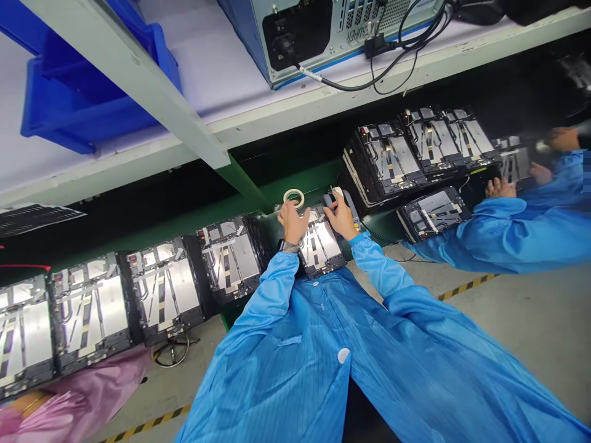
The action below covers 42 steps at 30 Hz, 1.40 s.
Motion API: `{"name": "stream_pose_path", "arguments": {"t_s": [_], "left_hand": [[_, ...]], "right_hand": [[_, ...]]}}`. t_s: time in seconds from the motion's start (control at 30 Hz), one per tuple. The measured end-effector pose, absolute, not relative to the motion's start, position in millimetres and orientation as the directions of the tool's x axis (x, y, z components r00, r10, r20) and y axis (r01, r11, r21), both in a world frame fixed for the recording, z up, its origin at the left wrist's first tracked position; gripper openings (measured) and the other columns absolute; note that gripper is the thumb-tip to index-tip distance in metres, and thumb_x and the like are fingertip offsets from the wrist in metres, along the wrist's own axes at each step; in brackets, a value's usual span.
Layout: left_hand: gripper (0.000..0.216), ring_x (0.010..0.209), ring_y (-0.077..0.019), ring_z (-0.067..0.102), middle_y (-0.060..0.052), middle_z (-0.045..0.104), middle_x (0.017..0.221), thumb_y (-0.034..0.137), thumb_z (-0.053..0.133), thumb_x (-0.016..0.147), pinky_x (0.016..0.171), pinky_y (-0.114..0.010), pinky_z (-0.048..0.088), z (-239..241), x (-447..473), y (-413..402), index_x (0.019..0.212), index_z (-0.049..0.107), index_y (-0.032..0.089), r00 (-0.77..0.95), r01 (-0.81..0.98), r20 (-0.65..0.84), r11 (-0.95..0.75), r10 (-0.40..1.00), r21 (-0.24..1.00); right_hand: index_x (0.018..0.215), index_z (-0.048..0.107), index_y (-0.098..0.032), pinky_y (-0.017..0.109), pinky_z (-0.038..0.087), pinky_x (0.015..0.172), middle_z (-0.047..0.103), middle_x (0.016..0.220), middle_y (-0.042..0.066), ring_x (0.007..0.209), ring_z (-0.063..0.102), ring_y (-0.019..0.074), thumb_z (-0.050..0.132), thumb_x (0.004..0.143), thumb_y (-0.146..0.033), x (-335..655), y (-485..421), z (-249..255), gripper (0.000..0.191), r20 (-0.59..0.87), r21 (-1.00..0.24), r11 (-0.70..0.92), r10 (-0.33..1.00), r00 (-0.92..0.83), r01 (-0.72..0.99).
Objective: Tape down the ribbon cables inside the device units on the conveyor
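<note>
Two bare hands fill the middle of my head view: the left hand (pixel 293 223) and the right hand (pixel 341 215), both reaching out of the sleeves of a blue antistatic smock (pixel 277 369). A wristwatch (pixel 290 247) sits on the left wrist. The left fingers (pixel 290 212) curl upward with a pale roll of tape (pixel 294 197) touching their tips, though I cannot tell whether they actually grip it. The right fingers (pixel 333 210) are closed over a grey handheld tool (pixel 348 206) with a white tip, whose exact type I cannot make out.

Both hands hover over a black-framed panel with silver plates (pixel 319 246), which lies on a green counter (pixel 295 184). More of these panels (pixel 161 292) line up edge to edge along the counter on my left, and others (pixel 429 147) sit to the right.

Further right, a co-worker's blue sleeves (pixel 521 237) and hands (pixel 500 187) work at another panel. Above, a shelf (pixel 138 154) carries a blue plastic bin (pixel 87 92) and a metal equipment case (pixel 314 37) with black cables (pixel 392 61). Below, a pink sheet (pixel 78 394) and yellow-and-black floor tape (pixel 148 424) show on the floor (pixel 530 332).
</note>
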<state>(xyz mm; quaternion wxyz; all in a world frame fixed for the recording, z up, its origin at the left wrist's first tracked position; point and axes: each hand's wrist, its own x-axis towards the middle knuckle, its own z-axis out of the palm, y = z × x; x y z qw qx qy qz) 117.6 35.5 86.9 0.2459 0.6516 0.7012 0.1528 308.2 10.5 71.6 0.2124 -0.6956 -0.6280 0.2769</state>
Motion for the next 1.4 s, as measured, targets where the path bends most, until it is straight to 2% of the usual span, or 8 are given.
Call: {"name": "stream_pose_path", "arguments": {"t_s": [0.17, 0.33, 0.5, 0.7, 1.03, 1.23, 1.33, 1.4], "left_hand": [[0.039, 0.144, -0.0207, 0.051, -0.014, 0.052, 0.151, 0.029, 0.047, 0.103, 0.121, -0.036, 0.041, 68, 82, -11, 0.143, 0.045, 0.025, -0.317, 0.686, -0.171, 0.35, 0.933, 0.638], [0.044, 0.135, -0.0195, 0.061, -0.013, 0.054, 0.152, 0.027, 0.055, 0.1, 0.112, -0.035, 0.051, 42, 73, -41, 0.143, 0.047, 0.027, -0.265, 0.513, -0.328, 0.421, 0.907, 0.748], [0.047, 0.133, -0.019, 0.063, -0.013, 0.056, 0.154, 0.029, 0.064, 0.097, 0.108, -0.032, 0.053, 24, 72, -37, 0.142, 0.051, 0.025, -0.264, 0.384, -0.32, 0.403, 0.91, 0.831], [0.038, 0.127, -0.0172, 0.068, -0.01, 0.066, 0.145, 0.031, 0.063, 0.097, 0.105, -0.031, 0.055, 8, 74, -31, 0.134, 0.058, 0.024, -0.233, 0.19, -0.385, 0.43, 0.893, 0.883], [0.032, 0.118, -0.0181, 0.071, -0.009, 0.073, 0.13, 0.038, 0.058, 0.1, 0.103, -0.033, 0.055, 5, 80, -21, 0.127, 0.061, 0.021, -0.235, 0.202, -0.428, 0.475, 0.873, 0.857], [0.034, 0.108, -0.0198, 0.071, -0.009, 0.073, 0.116, 0.039, 0.074, 0.09, 0.1, -0.036, 0.055, -16, 78, -20, 0.115, 0.063, 0.02, -0.264, -0.02, -0.379, 0.388, 0.887, 0.922], [0.038, 0.109, -0.02, 0.07, -0.009, 0.072, 0.119, 0.039, 0.078, 0.086, 0.103, -0.039, 0.054, -23, 77, -20, 0.117, 0.064, 0.021, -0.27, -0.052, -0.347, 0.346, 0.898, 0.937], [0.04, 0.111, -0.0203, 0.07, -0.009, 0.071, 0.122, 0.037, 0.078, 0.086, 0.104, -0.04, 0.054, -25, 76, -19, 0.12, 0.063, 0.021, -0.268, -0.057, -0.33, 0.327, 0.905, 0.943]], "right_hand": [[0.167, 0.027, -0.02, 0.038, 0.053, 0.094, 0.069, 0.122, 0.01, 0.093, 0.065, 0.0248, 0.059, 0.094, -0.026, 272, -12, 67, 0.08, -0.112, -0.737, 0.056, 0.973, -0.203, 0.674], [0.164, 0.035, -0.021, 0.035, 0.052, 0.093, 0.07, 0.118, 0.009, 0.095, 0.065, 0.0247, 0.056, 0.094, -0.019, 241, -2, 67, 0.074, -0.137, -0.759, 0.101, 0.941, -0.31, 0.644], [0.161, 0.039, -0.02, 0.03, 0.05, 0.09, 0.071, 0.106, 0.004, 0.09, 0.065, 0.0204, 0.05, 0.093, -0.011, 226, 25, 69, 0.07, -0.164, -0.768, 0.123, 0.911, -0.379, 0.629], [0.156, 0.048, -0.02, 0.033, 0.05, 0.095, 0.07, 0.113, 0.007, 0.101, 0.065, 0.0222, 0.05, 0.092, -0.009, 223, 41, 64, 0.065, -0.151, -0.727, 0.23, 0.865, -0.478, 0.647], [0.153, 0.054, -0.02, 0.033, 0.05, 0.096, 0.072, 0.114, 0.008, 0.105, 0.066, 0.0224, 0.048, 0.091, -0.003, 230, 44, 58, 0.065, -0.106, -0.685, 0.345, 0.824, -0.557, 0.641], [0.142, 0.062, -0.019, 0.033, 0.05, 0.088, 0.072, 0.108, 0.007, 0.092, 0.064, 0.0204, 0.054, 0.087, -0.005, 231, 33, 54, 0.058, -0.012, -0.854, 0.158, 0.946, -0.323, 0.496], [0.134, 0.063, -0.023, 0.028, 0.048, 0.068, 0.071, 0.093, 0.001, 0.071, 0.057, 0.0153, 0.066, 0.087, -0.018, 230, 10, 60, 0.047, -0.138, -0.985, -0.121, 0.981, -0.136, 0.124], [0.127, 0.065, -0.023, 0.025, 0.041, 0.056, 0.07, 0.085, -0.001, 0.059, 0.05, 0.0124, 0.072, 0.085, -0.027, 228, -9, 64, 0.042, -0.324, -0.911, -0.354, 0.932, -0.163, -0.21]]}}
